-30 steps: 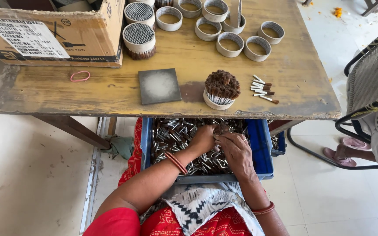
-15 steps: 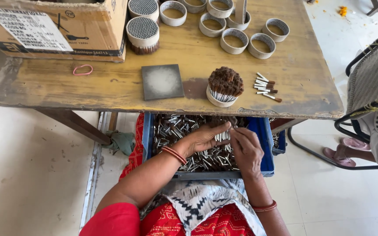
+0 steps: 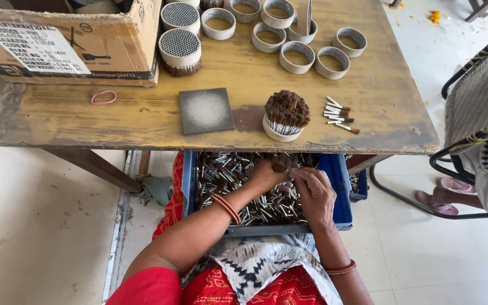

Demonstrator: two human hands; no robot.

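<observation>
A blue tray (image 3: 341, 192) full of small silver sticks with brown tips (image 3: 221, 172) rests on my lap under the table edge. My left hand (image 3: 266, 172) is closed around a bunch of these sticks (image 3: 282, 163), brown tips up. My right hand (image 3: 313, 194) lies next to it on the pile, fingers touching the bunch. On the wooden table (image 3: 142, 116) above, a cardboard ring packed with upright sticks (image 3: 286, 116) stands near the front edge, with a few loose sticks (image 3: 339, 116) to its right.
A grey square tile (image 3: 205, 110) lies left of the packed ring. Several empty cardboard rings (image 3: 297, 56) and two filled ones (image 3: 180, 51) stand farther back beside a cardboard box (image 3: 69, 42). A pink rubber band (image 3: 103, 97) lies at left. Another person sits in a chair (image 3: 470, 141) at right.
My hands have gathered sticks from the tray into a bunch; the left hand has closed around it and turned its tips up. The view moved slightly lower over the table.
</observation>
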